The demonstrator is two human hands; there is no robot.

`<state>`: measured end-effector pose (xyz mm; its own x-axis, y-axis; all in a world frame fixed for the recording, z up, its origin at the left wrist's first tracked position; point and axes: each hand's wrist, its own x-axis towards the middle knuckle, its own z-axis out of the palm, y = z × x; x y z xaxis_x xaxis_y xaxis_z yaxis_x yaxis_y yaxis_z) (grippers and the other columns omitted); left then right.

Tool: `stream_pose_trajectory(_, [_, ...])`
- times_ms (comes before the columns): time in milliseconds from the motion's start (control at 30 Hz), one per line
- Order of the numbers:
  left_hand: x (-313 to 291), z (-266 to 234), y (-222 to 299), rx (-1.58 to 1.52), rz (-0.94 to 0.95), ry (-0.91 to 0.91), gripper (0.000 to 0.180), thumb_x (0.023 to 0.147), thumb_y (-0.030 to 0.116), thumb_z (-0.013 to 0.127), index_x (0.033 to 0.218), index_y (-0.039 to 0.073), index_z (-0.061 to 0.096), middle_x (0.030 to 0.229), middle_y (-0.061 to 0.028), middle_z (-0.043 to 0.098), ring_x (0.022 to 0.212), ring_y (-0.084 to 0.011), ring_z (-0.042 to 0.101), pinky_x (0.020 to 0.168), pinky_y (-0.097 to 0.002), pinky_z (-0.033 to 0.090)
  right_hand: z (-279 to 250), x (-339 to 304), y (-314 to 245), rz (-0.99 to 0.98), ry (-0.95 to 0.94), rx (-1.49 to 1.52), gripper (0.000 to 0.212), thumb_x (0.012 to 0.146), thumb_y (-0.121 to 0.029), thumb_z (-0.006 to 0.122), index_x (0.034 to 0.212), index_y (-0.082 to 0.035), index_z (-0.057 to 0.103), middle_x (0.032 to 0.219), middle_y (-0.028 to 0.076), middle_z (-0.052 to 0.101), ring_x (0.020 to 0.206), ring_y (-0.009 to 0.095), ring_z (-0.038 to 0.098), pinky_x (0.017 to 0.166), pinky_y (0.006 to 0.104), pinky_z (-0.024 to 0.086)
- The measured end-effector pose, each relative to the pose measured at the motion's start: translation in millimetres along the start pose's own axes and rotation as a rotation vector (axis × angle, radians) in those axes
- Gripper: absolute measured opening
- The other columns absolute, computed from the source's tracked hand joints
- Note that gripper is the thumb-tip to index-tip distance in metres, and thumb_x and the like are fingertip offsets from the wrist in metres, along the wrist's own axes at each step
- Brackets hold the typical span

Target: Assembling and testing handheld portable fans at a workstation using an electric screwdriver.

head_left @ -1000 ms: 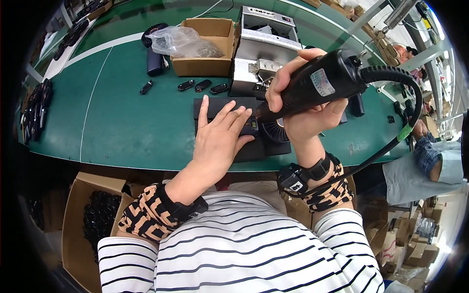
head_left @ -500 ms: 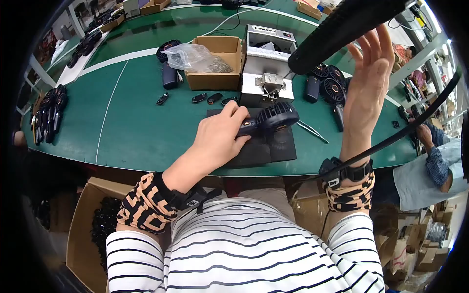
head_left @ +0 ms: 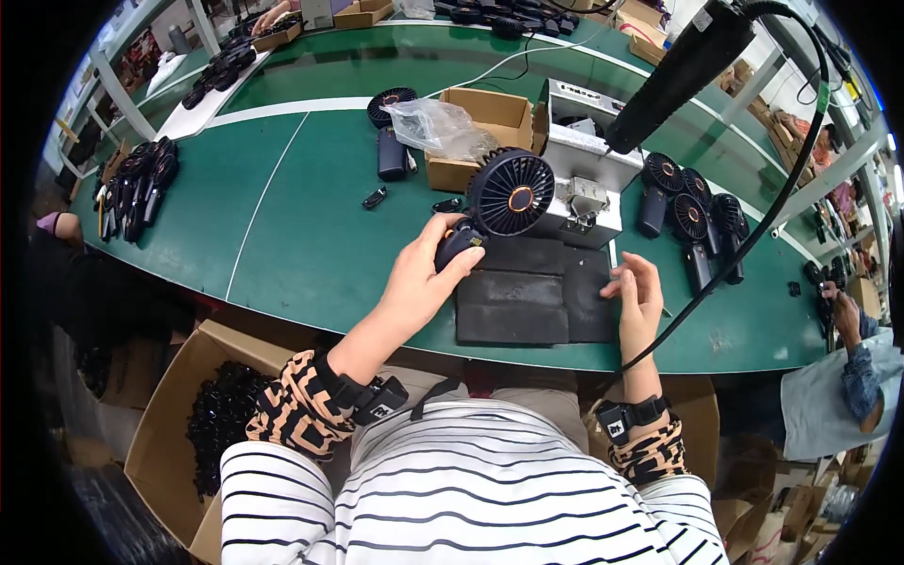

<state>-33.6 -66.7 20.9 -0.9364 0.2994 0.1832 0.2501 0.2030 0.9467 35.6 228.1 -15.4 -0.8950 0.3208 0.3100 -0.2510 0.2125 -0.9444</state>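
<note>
My left hand (head_left: 421, 271) is closed round the handle of a dark handheld fan (head_left: 511, 193). The fan's round grille is raised above the black foam mat (head_left: 513, 306) and faces up. My right hand (head_left: 638, 299) is beside the mat's right edge with its fingers loosely bent and apart, nothing seen in them. Tweezers lie partly hidden beneath that hand. A black electric screwdriver (head_left: 686, 71) hangs over the silver machine (head_left: 595, 155), its tip pointing down-left. A small metal fixture (head_left: 586, 198) sits at the machine's front.
Several fans (head_left: 692, 217) lie right of the machine, and one fan (head_left: 392, 151) lies left of the cardboard box (head_left: 518, 113) with a plastic bag (head_left: 438, 127). More fans (head_left: 141, 188) are piled far left. A black cable (head_left: 753, 254) arcs across the right. A co-worker's hand (head_left: 845, 311) is far right.
My right hand has come down from beside the screwdriver to the mat's right edge. My left hand has lifted and turned the fan so its grille shows. The view has shifted.
</note>
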Motion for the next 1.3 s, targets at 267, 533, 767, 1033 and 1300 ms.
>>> stream_pose_trajectory(267, [6,-55,-20,-0.173,-0.137,0.168,0.031,0.094,0.022,0.062,0.114,0.001,0.052,0.089,-0.0054,0.064,0.066,-0.0097,0.060,0.060,-0.0251,0.050,-2,-2,5,0.054,-0.078,-0.007,0.020,0.100,-0.011,0.052,0.116,-0.001,0.058,0.088,0.005,0.060,0.071,0.008,0.056,0.066,0.0215,0.048])
stream_pose_trajectory(533, [-27,-26,31,-0.154,-0.222,-0.305,0.032,0.090,0.017,0.067,0.115,0.001,0.056,0.089,-0.0045,0.063,0.070,-0.0088,0.060,0.064,-0.0244,0.050,-4,0,-12,0.076,-0.170,0.125,0.042,0.104,-0.031,0.041,0.130,0.001,0.048,0.099,0.012,0.061,0.070,0.015,0.061,0.069,0.0266,0.050])
stream_pose_trajectory(767, [-8,35,41,-0.031,-0.091,-0.581,0.037,0.090,0.021,0.066,0.120,0.002,0.055,0.096,-0.0101,0.066,0.074,-0.0140,0.063,0.072,-0.0291,0.051,-11,3,-45,0.068,-0.427,-0.095,0.058,0.096,-0.038,0.055,0.139,-0.001,0.044,0.124,0.012,0.057,0.112,0.020,0.056,0.102,0.0337,0.041])
stream_pose_trajectory(1033, [-4,67,35,-0.057,-0.135,-0.637,0.035,0.094,0.023,0.063,0.120,0.003,0.054,0.095,-0.0084,0.064,0.074,-0.0120,0.062,0.070,-0.0278,0.051,-20,-2,-35,0.195,-0.266,0.270,0.042,0.097,-0.018,0.055,0.133,0.002,0.048,0.112,0.006,0.060,0.100,0.010,0.056,0.088,0.0237,0.046])
stream_pose_trajectory(1300, [-4,68,34,-0.122,-0.147,-0.649,0.035,0.094,0.020,0.063,0.122,0.003,0.052,0.097,-0.0076,0.063,0.076,-0.0115,0.061,0.070,-0.0267,0.051,-19,-6,-17,0.251,-0.190,0.246,0.040,0.097,-0.019,0.056,0.131,0.002,0.050,0.109,0.002,0.059,0.095,0.007,0.054,0.085,0.0225,0.046])
